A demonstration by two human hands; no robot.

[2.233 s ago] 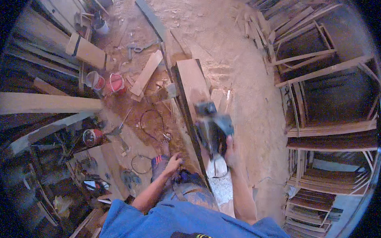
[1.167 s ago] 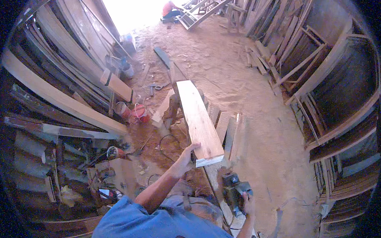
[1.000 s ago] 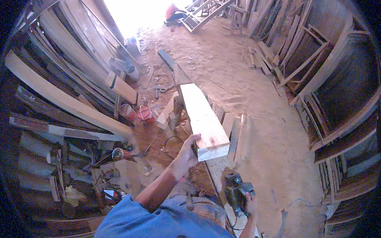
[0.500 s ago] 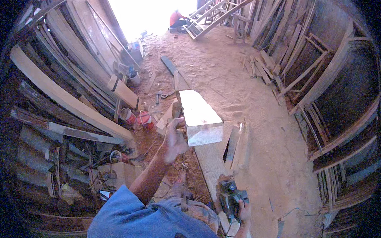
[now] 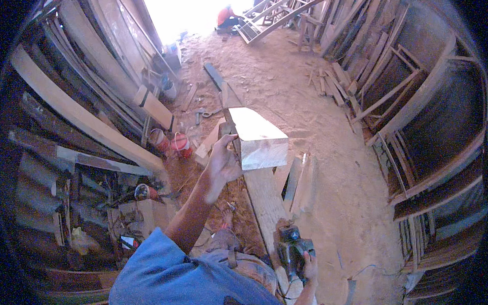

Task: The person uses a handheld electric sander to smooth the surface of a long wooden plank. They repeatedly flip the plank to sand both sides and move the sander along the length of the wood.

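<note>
A thick wooden block (image 5: 264, 154) with a brightly lit top stands over a long plank bench, its near end face toward me. My left hand (image 5: 222, 167) grips the block's left side, thumb near the upper edge; the other fingers are partly hidden. Lower right, a dark electric hand planer (image 5: 293, 251) rests on the plank (image 5: 265, 199). My right hand (image 5: 310, 268) is closed round the planer's handle, and its cord runs back beside my forearm.
Loose boards (image 5: 306, 189) lie right of the plank. Red buckets (image 5: 181, 145) and a hand tool (image 5: 205, 114) sit on the sawdust-covered floor at left. Timber stacks (image 5: 68, 111) and wooden frames (image 5: 412, 115) line the walls. A person (image 5: 225, 18) sits low beside a slanted wooden frame at the back.
The wooden block and my left hand are higher in view, and more of the block's near face shows. My right hand stays on the planer. The whole view has shifted slightly.
</note>
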